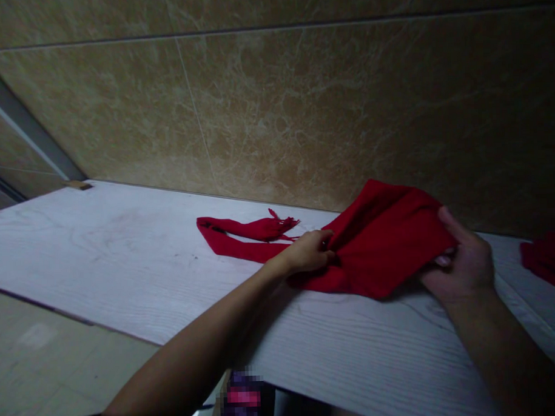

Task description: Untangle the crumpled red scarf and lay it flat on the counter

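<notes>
The red scarf (379, 241) lies on the white wood-grain tabletop (124, 256), close to the far edge & right of the middle. Its wide part is bunched btwn both hands and lifted a bit off the surface on the right. L hand (309, 252) is at the scarf's left side, fingers curled in & pressed against the thumb, pinching a gather of the cloth. Its wrist is low over the tabletop; can't tell if it touches. R hand (464, 262) holds the scarf's right edge w/ the thumb on top & fingers tucked under, cloth pinched btwn them, and a fold rises above this hand toward the wall. From the L hand the scarf's narrow end runs left along the far edge and doubles back on itself in a flat loop. The fringed tip (285, 223) lies flat on the tabletop just beside the L hand's knuckles. A 2nd red cloth (550, 256) lies at the tabletop's right end, apart from the scarf & cut off by the frame. A small wooden block (79, 185) sits at the far left corner, against the wall. Beige marbled wall tiles (301, 110) stand right behind the far edge. Pale floor tiles (46, 361) show below the near edge, at the left.
</notes>
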{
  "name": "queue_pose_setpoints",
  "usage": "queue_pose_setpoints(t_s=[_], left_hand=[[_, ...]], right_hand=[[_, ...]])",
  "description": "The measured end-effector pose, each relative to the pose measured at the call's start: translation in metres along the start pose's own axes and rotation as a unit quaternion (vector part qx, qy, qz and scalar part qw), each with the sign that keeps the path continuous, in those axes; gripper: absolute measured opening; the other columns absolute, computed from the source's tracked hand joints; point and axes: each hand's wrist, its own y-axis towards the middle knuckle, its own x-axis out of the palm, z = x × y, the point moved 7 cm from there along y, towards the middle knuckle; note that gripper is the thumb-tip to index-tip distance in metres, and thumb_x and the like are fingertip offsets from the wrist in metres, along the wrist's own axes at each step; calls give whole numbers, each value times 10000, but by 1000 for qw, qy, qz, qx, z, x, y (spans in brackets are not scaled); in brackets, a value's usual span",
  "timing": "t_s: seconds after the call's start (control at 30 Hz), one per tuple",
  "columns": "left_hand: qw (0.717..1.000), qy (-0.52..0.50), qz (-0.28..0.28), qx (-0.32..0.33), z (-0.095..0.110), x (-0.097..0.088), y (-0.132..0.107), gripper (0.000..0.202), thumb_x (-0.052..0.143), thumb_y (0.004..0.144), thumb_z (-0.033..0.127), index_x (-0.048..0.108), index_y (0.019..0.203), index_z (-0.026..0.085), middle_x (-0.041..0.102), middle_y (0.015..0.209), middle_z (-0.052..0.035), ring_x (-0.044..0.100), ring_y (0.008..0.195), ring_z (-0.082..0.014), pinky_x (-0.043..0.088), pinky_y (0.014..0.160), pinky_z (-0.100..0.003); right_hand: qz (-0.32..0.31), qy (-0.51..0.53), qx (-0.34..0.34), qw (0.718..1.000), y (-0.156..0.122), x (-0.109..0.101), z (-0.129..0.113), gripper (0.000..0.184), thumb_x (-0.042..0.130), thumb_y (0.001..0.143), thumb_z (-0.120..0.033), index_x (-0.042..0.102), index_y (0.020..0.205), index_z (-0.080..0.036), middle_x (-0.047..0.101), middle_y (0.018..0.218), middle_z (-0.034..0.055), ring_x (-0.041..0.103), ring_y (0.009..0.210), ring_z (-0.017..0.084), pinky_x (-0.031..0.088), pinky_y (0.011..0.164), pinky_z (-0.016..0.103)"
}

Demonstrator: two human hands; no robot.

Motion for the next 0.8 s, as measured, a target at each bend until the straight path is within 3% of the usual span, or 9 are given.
queue_pose_setpoints(t_s=[0.07, 0.13, 0.23, 0.33, 0.43, 0.6, 0.8], left_hand=[[999, 35, 1, -40, -6, -4, 0, 141, 604, 775, 141, 707, 870, 159, 684, 760, -10, 598, 657, -157, 447, 601, -253], [997, 4, 5, -79, -8, -8, -1, 112, 586, 811, 174, 694, 785, 163, 595, 614, 24, 512, 531, -119, 365, 514, -233], [980, -147, -13, -130, -9, -7, -3, 122, 594, 827, 218, 660, 742, 161, 522, 530, 52, 420, 444, -83, 306, 467, -217], [935, -319, -28, -149, -6, -2, -3, 111, 659, 789, 252, 633, 734, 159, 610, 593, 13, 506, 495, -97, 394, 516, -223], [897, -416, 5, -147, -4, -6, -2, 140, 666, 796, 289, 656, 803, 149, 701, 711, -48, 632, 633, -152, 506, 645, -267], [869, -481, 50, -107, 6, -16, -2, 203, 727, 805, 331, 676, 849, 140, 734, 750, -55, 667, 673, -150, 531, 673, -245], [860, -507, 13, -56, 14, -8, -2, 253, 798, 686, 118, 684, 912, 126, 763, 786, -56, 695, 656, -141, 545, 661, -225]], right_hand=[[31, 29, 11, 999, 4, -13, -3, 503, 801, 720, -337, 358, 500, -250, 267, 389, -95, 154, 311, 39, 136, 261, 206], [37, 46, 3, 998, 8, -20, -8, 483, 766, 763, -295, 359, 506, -251, 242, 423, -89, 141, 337, 49, 166, 281, 219], [7, 53, -33, 998, 14, -22, -13, 446, 731, 806, -306, 379, 536, -254, 245, 475, -78, 180, 369, 65, 244, 330, 247], [32, 63, 14, 997, 19, -24, 0, 397, 646, 871, -474, 456, 598, -257, 319, 485, -68, 234, 382, 77, 248, 351, 265], [43, 65, 105, 991, 18, -18, 23, 415, 577, 891, -585, 513, 654, -251, 383, 486, -59, 276, 392, 88, 240, 350, 257], [-1, 36, 234, 972, 2, 2, 51, 379, 586, 901, -563, 627, 755, -216, 573, 596, -16, 424, 461, 98, 290, 348, 203], [-86, -3, 259, 962, -4, 7, 62, 442, 751, 734, -663, 690, 798, -230, 663, 635, -3, 497, 458, 106, 368, 367, 196]])
